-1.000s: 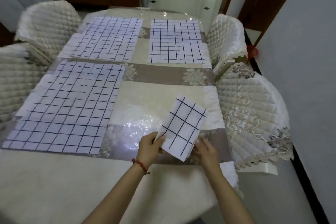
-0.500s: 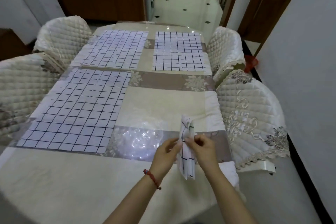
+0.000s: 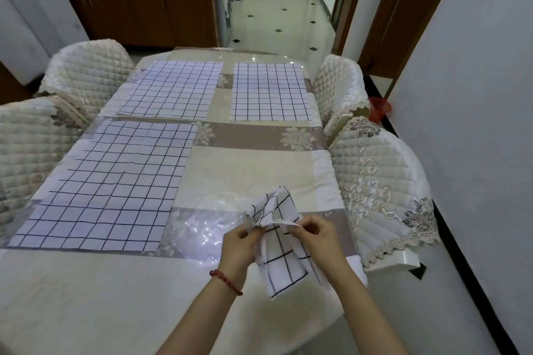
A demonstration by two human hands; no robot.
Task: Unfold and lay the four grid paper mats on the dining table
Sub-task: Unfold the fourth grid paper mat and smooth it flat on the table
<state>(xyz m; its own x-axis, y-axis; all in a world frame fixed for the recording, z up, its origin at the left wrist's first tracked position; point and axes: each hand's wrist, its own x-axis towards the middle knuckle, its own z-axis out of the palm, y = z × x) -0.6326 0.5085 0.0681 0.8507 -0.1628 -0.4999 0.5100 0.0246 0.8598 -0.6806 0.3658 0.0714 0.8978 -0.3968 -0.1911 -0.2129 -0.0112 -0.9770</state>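
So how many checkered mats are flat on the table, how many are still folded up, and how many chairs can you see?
Flat mats: 3 (near left, far left, far right)
Folded mat, held by both hands: 1
Chairs: 4 ()
Total: 8

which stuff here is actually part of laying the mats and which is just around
Part of the job:
- folded white grid paper mat, pinched by left hand and right hand
- three flat white grid paper mats: near left, far left, far right
- dining table with beige floral cloth

Just around:
- cream quilted chairs
- white fridge
- brown wooden cabinet
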